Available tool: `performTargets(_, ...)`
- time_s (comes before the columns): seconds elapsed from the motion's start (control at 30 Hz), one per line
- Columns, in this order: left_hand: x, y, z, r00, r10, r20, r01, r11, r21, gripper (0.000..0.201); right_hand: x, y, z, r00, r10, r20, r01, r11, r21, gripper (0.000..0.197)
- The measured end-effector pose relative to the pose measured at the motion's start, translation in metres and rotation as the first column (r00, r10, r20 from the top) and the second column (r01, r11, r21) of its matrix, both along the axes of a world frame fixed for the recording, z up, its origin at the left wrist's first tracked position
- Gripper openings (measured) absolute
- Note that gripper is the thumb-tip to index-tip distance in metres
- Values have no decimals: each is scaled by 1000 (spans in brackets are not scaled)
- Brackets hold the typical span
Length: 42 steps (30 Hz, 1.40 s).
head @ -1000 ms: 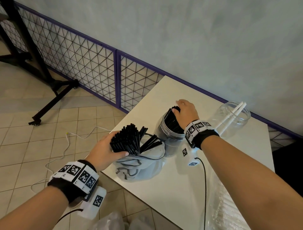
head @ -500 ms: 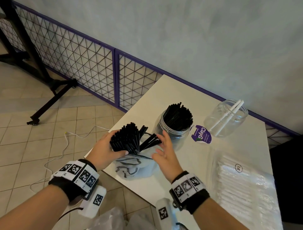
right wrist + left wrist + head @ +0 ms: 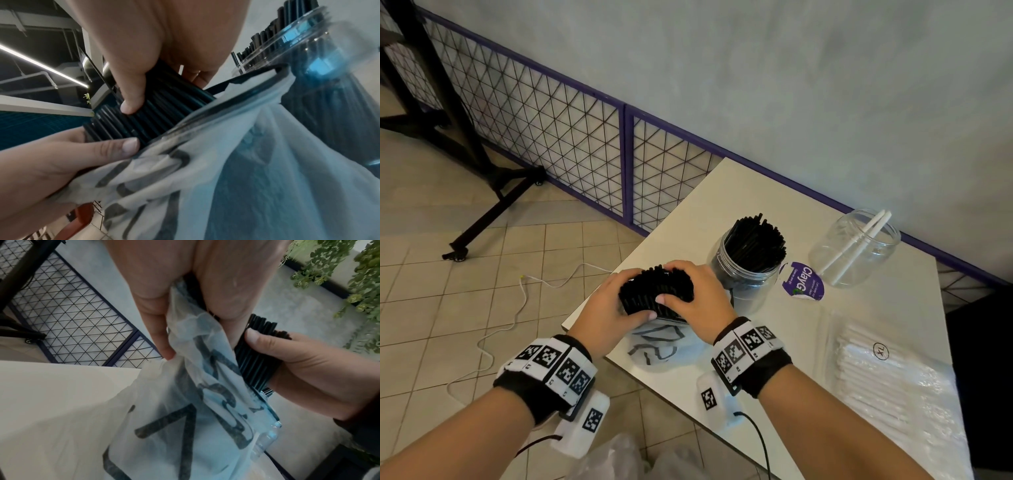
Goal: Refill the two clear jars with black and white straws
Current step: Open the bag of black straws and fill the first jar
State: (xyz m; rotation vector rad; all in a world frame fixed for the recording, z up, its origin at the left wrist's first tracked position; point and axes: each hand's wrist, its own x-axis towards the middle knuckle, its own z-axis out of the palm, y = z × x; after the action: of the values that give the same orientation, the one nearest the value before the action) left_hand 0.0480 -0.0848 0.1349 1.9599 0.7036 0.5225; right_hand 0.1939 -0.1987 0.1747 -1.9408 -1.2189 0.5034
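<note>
- The right hand (image 3: pixel 697 301), which a second ago was pressing black straws into the clear plastic jar of black straws (image 3: pixel 748 270), has come back to the bundle of loose black plastic straws (image 3: pixel 655 294) just in front-left of that jar.
- So that jar looks nearly full, while the second clear plastic jar (image 3: pixel 854 248), right of it, holds only two white straws (image 3: pixel 859 241).
- Both hands now curl their fingers around the bundle, thumbs in front; the left hand (image 3: pixel 607 308) also pinches the translucent printed plastic bag (image 3: pixel 185 402).
- A clear pack of white straws (image 3: pixel 883 373) lies front-right of the jar, seemingly untouched.
</note>
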Motion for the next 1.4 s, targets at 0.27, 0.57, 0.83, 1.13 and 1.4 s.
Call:
performTargets(0.27, 3, -2, -2, 999, 6, -54, -6, 1000, 0, 66, 5, -8, -28, 992, -64, -106, 52, 992, -115, 61)
performTargets(0.57, 4, 0, -1, 997, 18, -77, -18, 1000, 5, 69, 15, -13, -12, 922, -123, -367, 119, 992, -32, 17)
performTargets(0.83, 6, -1, 5, 995, 16, -102, -13, 999, 29, 70, 24, -18, 36, 858, -153, -491, 255, 956, 146, 4)
performTargets(1.13, 7, 1, 5, 992, 14, -125, -8, 999, 43, 68, 43, -32, 98, 742, -148, -654, 506, 764, 401, 18)
performTargets(1.4, 7, 4, 4, 992, 12, -128, -7, 999, 39, 67, 107, -38, 137, 708, -129, -694, 626, 569, 534, 17)
